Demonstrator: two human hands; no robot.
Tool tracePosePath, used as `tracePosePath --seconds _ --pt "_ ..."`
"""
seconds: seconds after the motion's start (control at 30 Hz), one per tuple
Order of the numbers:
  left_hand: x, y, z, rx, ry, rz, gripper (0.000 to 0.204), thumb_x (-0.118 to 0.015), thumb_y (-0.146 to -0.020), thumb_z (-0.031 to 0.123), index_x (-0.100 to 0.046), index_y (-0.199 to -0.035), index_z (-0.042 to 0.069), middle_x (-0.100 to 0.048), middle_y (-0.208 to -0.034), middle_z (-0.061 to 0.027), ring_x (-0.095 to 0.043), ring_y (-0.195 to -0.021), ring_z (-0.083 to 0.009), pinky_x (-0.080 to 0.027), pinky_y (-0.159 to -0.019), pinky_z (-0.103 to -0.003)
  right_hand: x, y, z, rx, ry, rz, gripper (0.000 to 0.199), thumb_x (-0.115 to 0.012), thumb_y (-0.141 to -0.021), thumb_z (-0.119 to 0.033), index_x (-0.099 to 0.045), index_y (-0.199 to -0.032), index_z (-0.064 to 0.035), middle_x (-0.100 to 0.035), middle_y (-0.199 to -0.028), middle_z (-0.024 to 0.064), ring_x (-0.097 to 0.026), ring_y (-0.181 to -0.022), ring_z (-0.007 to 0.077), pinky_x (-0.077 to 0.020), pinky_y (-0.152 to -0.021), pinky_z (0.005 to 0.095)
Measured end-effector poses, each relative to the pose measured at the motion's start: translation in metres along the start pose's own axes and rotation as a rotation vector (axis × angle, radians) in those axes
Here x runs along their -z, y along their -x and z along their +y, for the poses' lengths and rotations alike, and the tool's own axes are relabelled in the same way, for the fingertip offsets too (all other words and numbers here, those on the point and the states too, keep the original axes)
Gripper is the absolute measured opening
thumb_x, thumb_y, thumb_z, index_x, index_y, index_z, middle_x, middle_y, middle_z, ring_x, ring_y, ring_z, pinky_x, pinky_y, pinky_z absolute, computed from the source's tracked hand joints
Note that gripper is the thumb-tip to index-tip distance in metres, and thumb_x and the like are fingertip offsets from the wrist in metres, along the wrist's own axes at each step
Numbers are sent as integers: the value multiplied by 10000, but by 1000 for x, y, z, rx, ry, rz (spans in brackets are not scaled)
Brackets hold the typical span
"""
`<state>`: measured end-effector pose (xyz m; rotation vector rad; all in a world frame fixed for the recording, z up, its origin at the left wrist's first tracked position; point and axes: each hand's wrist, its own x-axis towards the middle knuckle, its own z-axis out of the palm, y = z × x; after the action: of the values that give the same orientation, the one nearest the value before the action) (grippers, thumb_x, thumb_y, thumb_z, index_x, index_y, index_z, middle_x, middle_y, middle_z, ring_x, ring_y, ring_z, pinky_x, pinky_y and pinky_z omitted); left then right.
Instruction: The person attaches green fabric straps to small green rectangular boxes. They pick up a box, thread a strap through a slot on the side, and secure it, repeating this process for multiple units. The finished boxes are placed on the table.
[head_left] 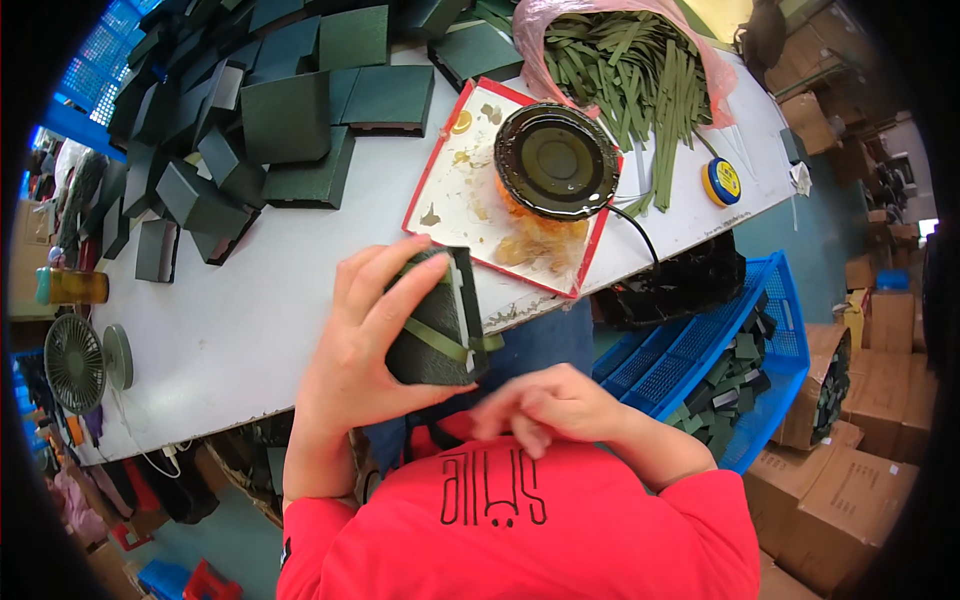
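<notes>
While the left hand [345, 345] pinches the dark green box [425, 360] between thumb below and fingers above, the right hand [555, 405] hangs just to its right, fingers loosely bent and blurred; whether they pinch anything, I can't tell. So there's the box, in the left hand's grasp, up over the near edge of the worktop [250, 330], an olive ribbon strip [437, 340] running across it and poking out toward the right hand. Doing this well looks to hinge on that strip: flat, straight, no twist, smoothed outward from the left hand with light, even pressure. A steady hold by the edges would spare the textured covering. And mind the corded round pot [555, 155], beyond the left hand and rightward on its stained, red-edged board [440, 190]: best keep knuckles clear of its rim!
</notes>
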<state>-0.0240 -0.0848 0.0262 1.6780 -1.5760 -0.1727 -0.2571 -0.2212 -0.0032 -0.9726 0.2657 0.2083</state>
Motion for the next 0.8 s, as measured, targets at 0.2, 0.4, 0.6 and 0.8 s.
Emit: tracePosePath --seconds 0.2,0.4,0.6,0.8 --pt "2 8 6 1 70 -134 998 -962 -502 318 -566 -1367 17 -522 -1433 -208 -498 -1264 -432 -411 -1061 -528 5 -13 9 326 -597 458 365 -570 -1063 -185 -564 -1396 -36 -704 -1233 128 -632 -681 94 -510 -610 219" --pt "13 32 -2 119 43 -175 974 -959 -496 272 -579 -1361 34 -519 -1433 -185 -485 -1267 -426 -430 -1053 -515 25 -3 -5 560 -595 645 287 -554 -1070 -159 -604 -1315 -18 -720 -1132 114 -618 -701 72 -515 -615 224" --pt "19 44 -5 189 15 -179 999 -960 -490 245 -564 -1386 47 -513 -1436 -176 -483 -1266 -416 -451 -1038 -506 30 -8 -12 614 -558 675 241 -562 -1067 -163 -619 -1243 -9 -710 -1010 88 -606 -682 80 -505 -596 228" --pt "18 38 -4 182 -7 -182 973 -958 -494 239 -582 -1372 49 -517 -1432 -169 -487 -1258 -413 -456 -1033 -501 37 -14 -22 550 -379 659 217 -600 -1053 -194 -653 -1131 1 -639 -825 31 -555 -582 77 -461 -500 231"
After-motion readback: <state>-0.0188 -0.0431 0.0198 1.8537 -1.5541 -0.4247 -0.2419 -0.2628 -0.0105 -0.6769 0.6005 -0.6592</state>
